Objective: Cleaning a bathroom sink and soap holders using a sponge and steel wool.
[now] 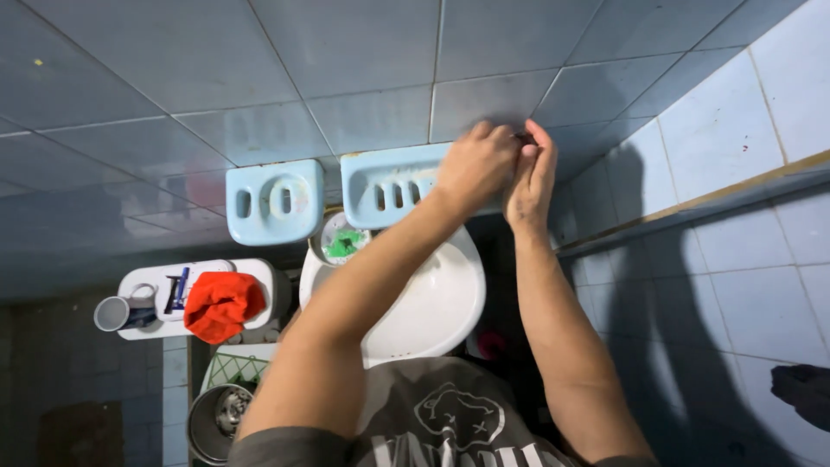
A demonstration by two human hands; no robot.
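Both hands raised over a white basin, pressed together at the far wall. Left hand (474, 164) covers the right end of a pale blue soap dish (393, 184); right hand (530, 173) sits flat against it, palm to palm side. Fingers of both curled loosely, cannot tell if anything is held between them. Soap dish: glossy plastic, rectangular, rounded corners, slotted; long axis runs left-right along the tiled wall (372, 60), open side facing near. Second matching soap dish (275, 201) just left, small gap between. White ceramic basin (432, 307), round, smooth, directly below the hands. Left of it a white shelf (143, 281) with red cloth (223, 304), grey cup (112, 313), blue razor (177, 290). Right wall close; open room only near side.
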